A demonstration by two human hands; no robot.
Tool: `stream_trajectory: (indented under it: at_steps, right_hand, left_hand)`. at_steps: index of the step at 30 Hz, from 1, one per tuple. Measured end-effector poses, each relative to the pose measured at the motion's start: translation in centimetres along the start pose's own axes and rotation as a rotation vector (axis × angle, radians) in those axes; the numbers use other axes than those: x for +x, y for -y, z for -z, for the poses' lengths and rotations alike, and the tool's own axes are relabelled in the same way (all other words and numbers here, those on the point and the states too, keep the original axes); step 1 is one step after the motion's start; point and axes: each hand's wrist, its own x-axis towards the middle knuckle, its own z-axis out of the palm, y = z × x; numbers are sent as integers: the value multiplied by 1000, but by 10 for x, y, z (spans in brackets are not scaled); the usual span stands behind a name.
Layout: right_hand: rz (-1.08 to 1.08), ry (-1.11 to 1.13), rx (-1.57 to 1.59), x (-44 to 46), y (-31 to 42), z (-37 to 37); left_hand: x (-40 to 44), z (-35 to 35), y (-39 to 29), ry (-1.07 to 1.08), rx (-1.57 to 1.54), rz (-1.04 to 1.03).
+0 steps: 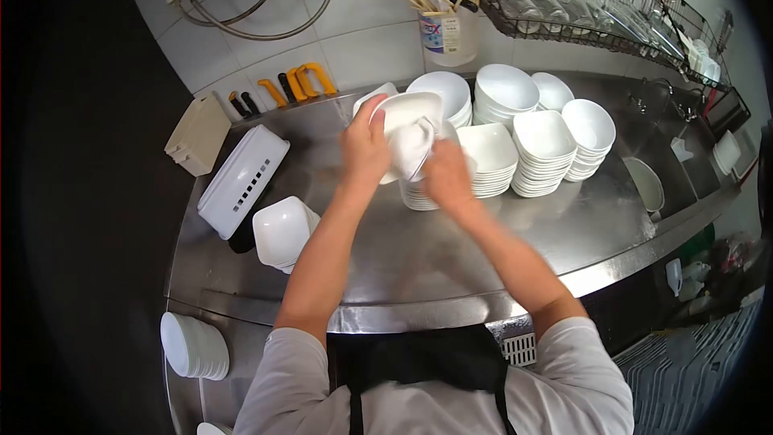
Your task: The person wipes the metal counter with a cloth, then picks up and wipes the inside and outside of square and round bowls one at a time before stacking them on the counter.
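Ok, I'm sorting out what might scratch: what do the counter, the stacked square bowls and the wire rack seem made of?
Counter: probably stainless steel, satin; grey with blurry reflections.
Square bowls: glossy white ceramic or melamine; the smooth, bright highlights fit either.
Wire rack: likely metal, dark-coated or painted, judging by its thin, stiff-looking bars.

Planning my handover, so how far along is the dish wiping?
Judging by layout, the neat bowl stacks right of the hands look done. In hand: the left hand holds a white dish; the blurred right hand works a white cloth inside. Possibly left: the tilted stack near the left forearm. Dryness isn't visible.
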Motion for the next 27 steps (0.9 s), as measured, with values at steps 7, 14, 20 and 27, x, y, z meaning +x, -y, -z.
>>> stream_trajectory:
  at_steps: [7,14,20,27]
  right_hand:
    - [-1,133,105,16,45,3]
    - [10,-91,357,40,-2,44]
    - [-801,131,1300,41,1,1]
    - [-200,-221,831,-34,77,16]
  left_hand:
    - [-19,-1,27,-150,-1,93]
    - [-39,34,61,32,-262,337]
    - [-57,1,35,50,-526,309]
    - [-43,38,40,-80,-151,325]
